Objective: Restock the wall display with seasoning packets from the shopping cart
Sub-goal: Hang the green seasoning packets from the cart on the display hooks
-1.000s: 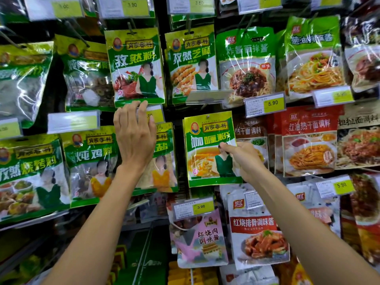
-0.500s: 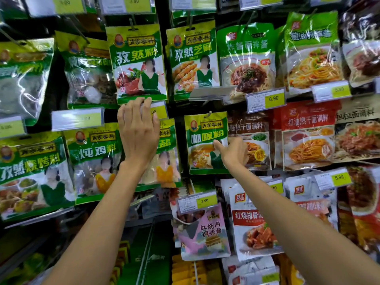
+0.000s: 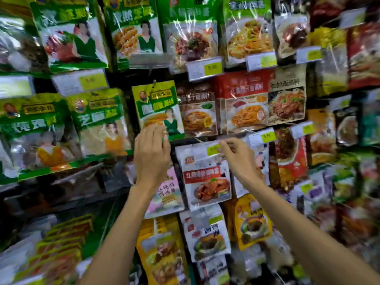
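Hanging step looks nearly done: green seasoning packet (image 3: 157, 109) hangs on its peg, left hand (image 3: 152, 155) at its lower edge, grip lost in blur, right hand (image 3: 236, 159) pinching a price tag (image 3: 212, 150); next move calls for letting go and fetching another.

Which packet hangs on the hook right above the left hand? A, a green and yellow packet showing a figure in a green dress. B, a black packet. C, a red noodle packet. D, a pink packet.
A: the green and yellow packet hangs from the hook directly above the left hand, which is at its lower edge.
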Motion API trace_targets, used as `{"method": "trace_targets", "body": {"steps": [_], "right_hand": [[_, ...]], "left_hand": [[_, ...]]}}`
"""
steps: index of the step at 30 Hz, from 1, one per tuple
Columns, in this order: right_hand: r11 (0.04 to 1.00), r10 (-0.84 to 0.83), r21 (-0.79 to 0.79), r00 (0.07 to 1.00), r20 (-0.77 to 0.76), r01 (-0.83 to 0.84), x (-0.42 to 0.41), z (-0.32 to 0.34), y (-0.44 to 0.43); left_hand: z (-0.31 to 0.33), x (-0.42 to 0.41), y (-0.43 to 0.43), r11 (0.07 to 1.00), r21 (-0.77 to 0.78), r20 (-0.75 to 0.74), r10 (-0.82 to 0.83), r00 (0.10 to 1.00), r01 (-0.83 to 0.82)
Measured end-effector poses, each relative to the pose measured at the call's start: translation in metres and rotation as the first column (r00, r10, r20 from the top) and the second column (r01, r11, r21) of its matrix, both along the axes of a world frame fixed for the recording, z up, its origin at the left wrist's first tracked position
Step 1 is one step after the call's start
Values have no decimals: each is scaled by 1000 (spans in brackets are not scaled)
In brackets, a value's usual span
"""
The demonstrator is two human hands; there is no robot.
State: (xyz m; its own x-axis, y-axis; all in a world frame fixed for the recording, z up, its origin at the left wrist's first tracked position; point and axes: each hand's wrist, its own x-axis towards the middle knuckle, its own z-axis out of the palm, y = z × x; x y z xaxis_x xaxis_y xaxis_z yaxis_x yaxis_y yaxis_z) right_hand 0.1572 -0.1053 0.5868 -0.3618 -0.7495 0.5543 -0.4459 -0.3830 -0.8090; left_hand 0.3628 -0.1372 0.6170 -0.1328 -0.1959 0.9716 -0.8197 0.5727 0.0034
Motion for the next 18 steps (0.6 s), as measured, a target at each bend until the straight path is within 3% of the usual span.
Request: {"method": "trace_targets", "body": {"steps": [3, 7, 10, 12, 14, 18], "right_hand": [[995, -84, 61, 996, 36, 82, -47, -66, 54], [930, -274, 285, 954, 122, 230, -114, -163, 121], [822, -468, 436, 871, 148, 367, -154, -229, 170], [726, -591, 531, 792, 155, 437, -173, -271, 202], [638, -687, 591, 711, 147, 494, -185, -305, 229], [416, -852, 729, 514, 102, 544, -200, -381, 277]], "left_hand": [[-67, -66, 23, 886, 348, -134, -275, 952, 305], [-155, -157, 53, 534, 678, -260, -469, 844, 505], [-213, -218, 76, 383, 766, -228, -589, 776, 516], [-254, -256, 91, 234, 838, -232, -664, 711, 492], [-292, -283, 102, 92, 893, -247, -719, 650, 441], [-373, -332, 123, -83, 958, -232, -786, 573, 274]]}}
